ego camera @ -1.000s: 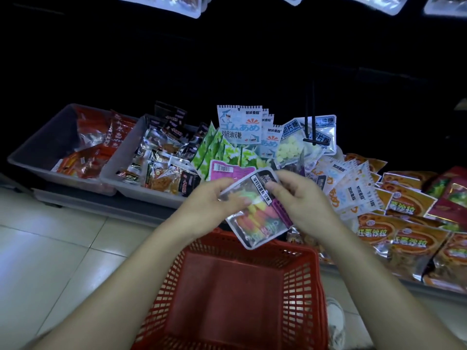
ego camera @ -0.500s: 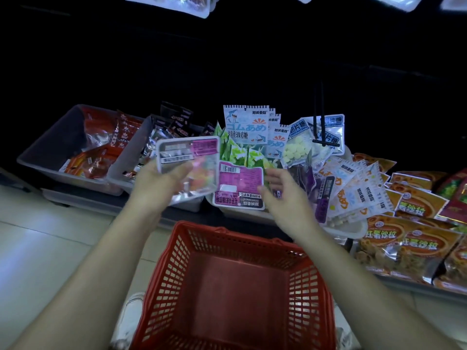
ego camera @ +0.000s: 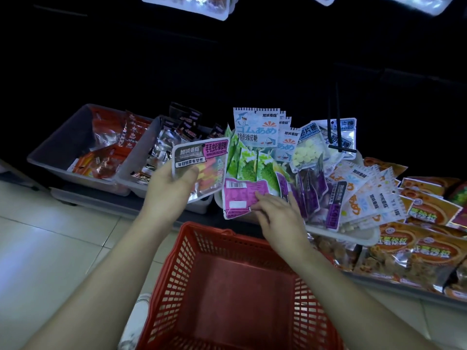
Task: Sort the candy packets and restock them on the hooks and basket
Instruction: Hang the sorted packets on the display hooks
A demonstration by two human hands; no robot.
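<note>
My left hand grips a clear candy packet with a grey and pink label, face up, above the edge of the grey bins. My right hand pinches the lower edge of a purple packet that lies back-side up at the front of a white basket heaped with mixed candy packets: green ones, white shark-print ones, purple ones. A black double hook sticks out above the pile. A red shopping basket stands below my arms with nothing in it.
Two grey bins at the left hold red snack packets and dark silver packets. Orange snack bags cover the shelf at the right. More packets hang at the top edge. White tiled floor lies at the left.
My left hand carried the clear packet left and turned it label-side up. My right hand let go of it, moved down and took hold of the purple packet in the pile.
</note>
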